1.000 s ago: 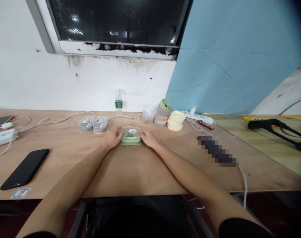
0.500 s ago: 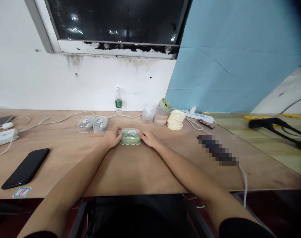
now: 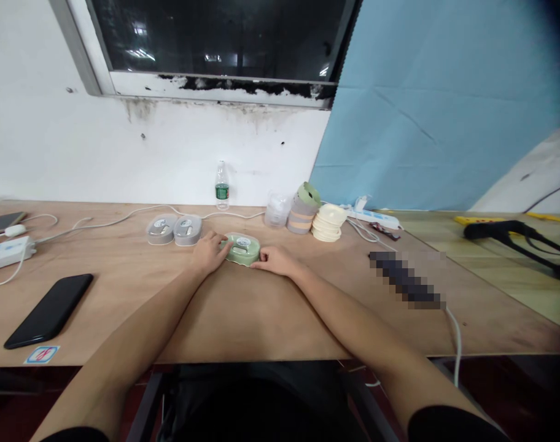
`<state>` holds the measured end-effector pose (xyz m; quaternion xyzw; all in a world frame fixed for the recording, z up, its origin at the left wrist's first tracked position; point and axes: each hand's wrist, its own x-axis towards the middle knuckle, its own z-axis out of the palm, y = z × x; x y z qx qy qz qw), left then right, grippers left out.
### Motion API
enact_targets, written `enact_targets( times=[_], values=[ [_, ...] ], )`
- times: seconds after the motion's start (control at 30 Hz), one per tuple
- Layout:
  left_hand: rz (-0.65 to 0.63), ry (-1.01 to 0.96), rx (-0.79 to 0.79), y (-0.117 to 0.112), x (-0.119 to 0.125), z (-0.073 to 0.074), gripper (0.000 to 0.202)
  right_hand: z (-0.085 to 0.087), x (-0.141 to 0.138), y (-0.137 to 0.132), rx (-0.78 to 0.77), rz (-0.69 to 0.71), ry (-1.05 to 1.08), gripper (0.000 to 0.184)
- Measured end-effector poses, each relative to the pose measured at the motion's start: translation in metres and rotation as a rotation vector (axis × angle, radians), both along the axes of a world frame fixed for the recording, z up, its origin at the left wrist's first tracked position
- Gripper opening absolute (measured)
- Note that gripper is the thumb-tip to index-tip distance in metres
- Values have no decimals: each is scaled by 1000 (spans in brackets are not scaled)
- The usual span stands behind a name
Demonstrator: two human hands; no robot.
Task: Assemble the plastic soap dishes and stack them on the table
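Observation:
A light green oval box, with a round white label and a recessed slot on its lid, rests on the wooden table in front of me. It sits slightly turned, right end nearer. At its left end my left hand grips it, fingers on the far side and thumb on the near side. My right hand is closed at the lower right front edge, with thumb and index finger pinched at the rim. Two similar grey boxes, a left one and a right one, stand to the left of my left hand.
Behind the box are a plastic bottle, clear cups, a tilted stack of grey and green containers and cream-coloured cups. A black phone lies front left. White cables and power strips run along the table.
The green box has turned a little, its right end coming nearer. My right hand has shifted from its upper right side to the lower front edge, fingers now curled.

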<state>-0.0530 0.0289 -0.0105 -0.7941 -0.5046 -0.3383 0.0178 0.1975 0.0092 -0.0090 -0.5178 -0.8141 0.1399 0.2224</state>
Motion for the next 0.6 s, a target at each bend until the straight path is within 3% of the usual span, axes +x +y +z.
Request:
enact_targets(
  times=[0.3, 0.47, 0.6],
  values=[
    [28, 140, -107, 4, -2, -8, 53, -6, 4, 9, 153, -120, 48, 68],
    [-14, 164, -137, 8, -5, -12, 58, -4, 1, 3, 184, 105, 118, 84],
    [-23, 168, -192, 10, -6, -18, 82, -1, 1, 4, 192, 188, 60, 73]
  ],
)
